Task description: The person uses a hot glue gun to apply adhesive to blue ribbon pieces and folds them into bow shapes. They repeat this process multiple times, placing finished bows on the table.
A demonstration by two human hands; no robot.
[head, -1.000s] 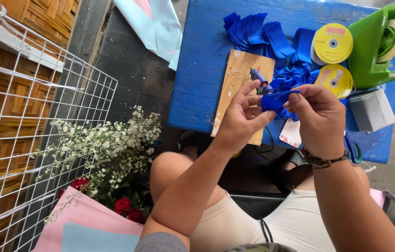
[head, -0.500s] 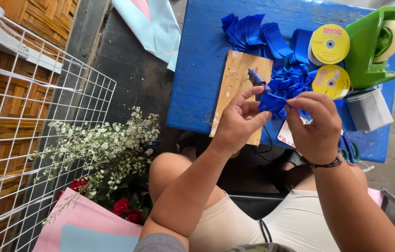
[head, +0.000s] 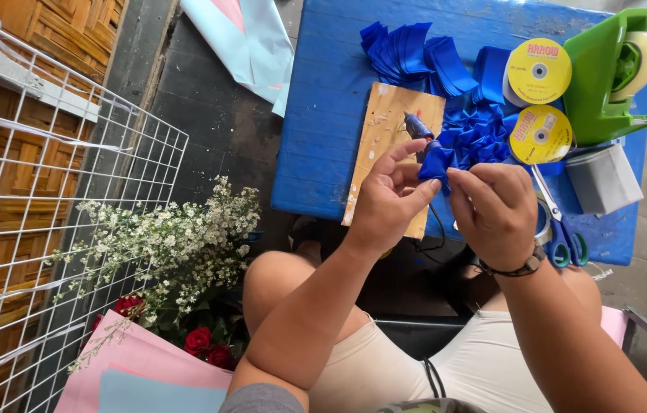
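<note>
Head view looks down on a small folded piece of blue ribbon (head: 437, 163), pinched between both hands just above the near edge of the blue table (head: 323, 115). Left hand (head: 388, 200) has thumb and fingers closed on its left side; right hand (head: 495, 210) grips the right side, fingers curled over it. Just beyond lies a wooden board (head: 392, 130) with a blue glue gun (head: 417, 126) on it. Loose ribbon loops (head: 484, 134) pile to the right, cut ribbon pieces (head: 408, 53) farther off. Two round yellow-labelled spools (head: 539, 71) sit near a green tape dispenser (head: 606, 76) and a grey box (head: 605, 178). Blue-handled scissors (head: 564, 237) are partly hidden behind the right hand. White flowers (head: 178, 237) and red roses (head: 205, 343) stand at near left.
</note>
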